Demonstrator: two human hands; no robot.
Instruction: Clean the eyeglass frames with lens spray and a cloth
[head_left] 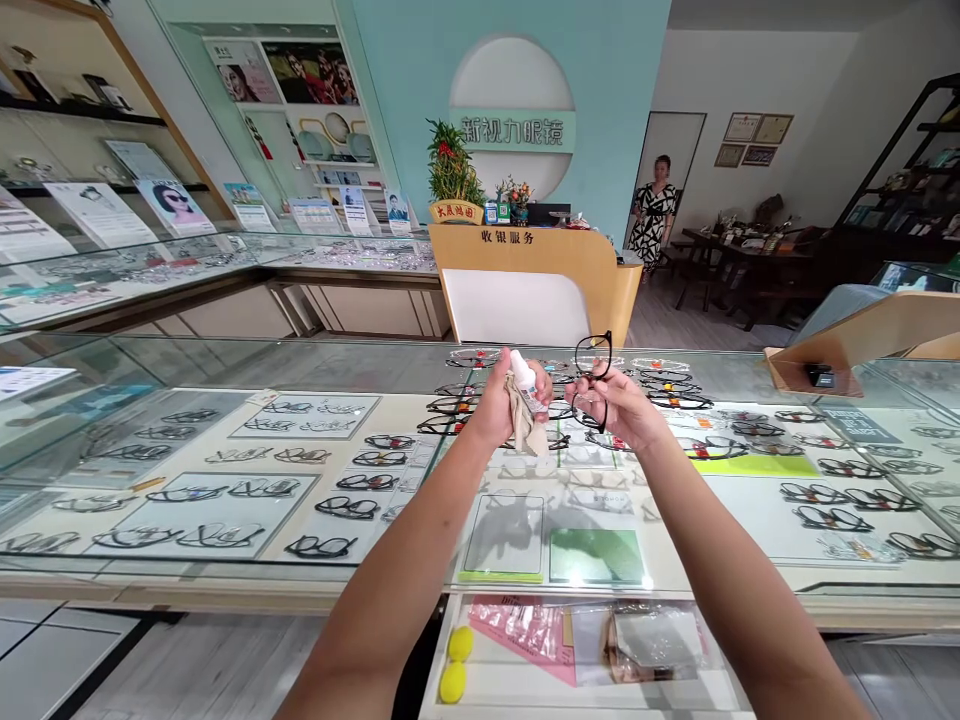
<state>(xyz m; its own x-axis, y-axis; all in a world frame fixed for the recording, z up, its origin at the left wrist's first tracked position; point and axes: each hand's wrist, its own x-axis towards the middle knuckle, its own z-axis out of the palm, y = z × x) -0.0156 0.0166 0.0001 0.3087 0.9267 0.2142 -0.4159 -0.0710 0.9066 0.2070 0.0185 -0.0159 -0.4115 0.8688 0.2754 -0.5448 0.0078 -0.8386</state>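
Observation:
My left hand [495, 405] is closed around a small white spray bottle [525, 375], its top tilted up and to the left. A beige cleaning cloth [527, 432] hangs from the same hand, below the bottle. With its fingers closed on the frame, my right hand [626, 408] holds up a pair of black-rimmed eyeglasses [592, 352], turned so that one lens stands above the other. Both hands are over the glass display counter [375, 372], a short gap apart, with rows of eyeglasses under and behind them.
An open drawer [442, 655] below the counter holds yellow egg-shaped things [453, 682], a pink bag [525, 625] and clear packets. A wooden-framed stand [832, 350] is at right. Farther back are a cashier desk [517, 250] and a standing person [655, 215].

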